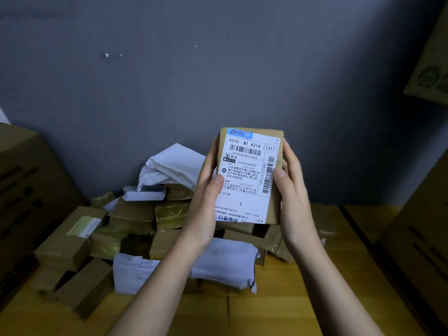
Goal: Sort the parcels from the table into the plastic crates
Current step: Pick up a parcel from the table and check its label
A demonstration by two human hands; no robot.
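Grey wall stands behind the wooden counter (291, 299), where a heap of parcels (135, 221) sits by its back edge. You hold one small brown box (249, 175) up above that heap. It looks stiff and light, best held by its long sides. Your left hand (206, 202) and right hand (293, 190) each grip one side, thumbs on the label (244, 190)

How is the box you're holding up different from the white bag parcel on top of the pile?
The held box is stiff brown cardboard; the white bag parcel is soft and crumpled. The box is lifted upright, gripped by the left hand and right hand; the bag rests on the pile. The box's printed label faces the camera; none shows on the bag.
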